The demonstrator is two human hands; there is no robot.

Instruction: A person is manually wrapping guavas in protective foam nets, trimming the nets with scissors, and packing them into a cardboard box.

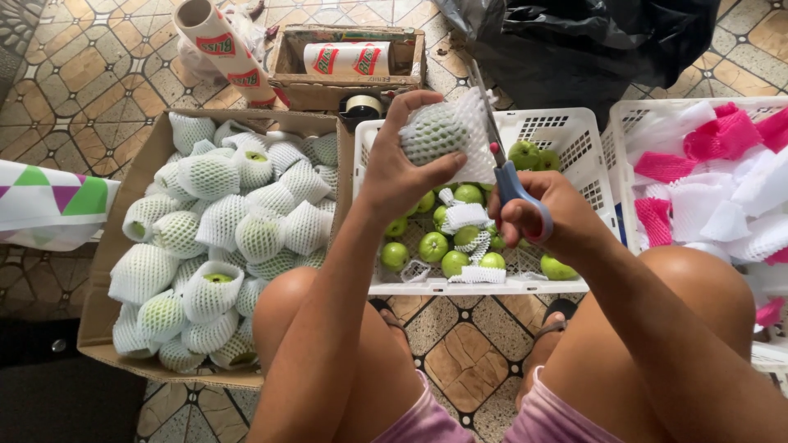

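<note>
My left hand (pixel 402 168) holds up a green fruit wrapped in a white foam net sleeve (pixel 439 131). My right hand (pixel 542 217) grips blue-handled scissors (pixel 502 168), their blades pointing up along the right edge of the sleeve. Both hands hover over a white plastic crate (pixel 566 135) that holds several bare green fruits (pixel 433 246) and loose scraps of white foam net (pixel 464 215).
A cardboard box (pixel 97 316) at left is full of net-wrapped fruits (pixel 209 176). A second white crate (pixel 632 123) at right holds white and pink foam nets (pixel 714 135). Behind are a small carton with rolls (pixel 349 57), a tape roll (pixel 363 105), a black bag (pixel 574 41). My knees sit below.
</note>
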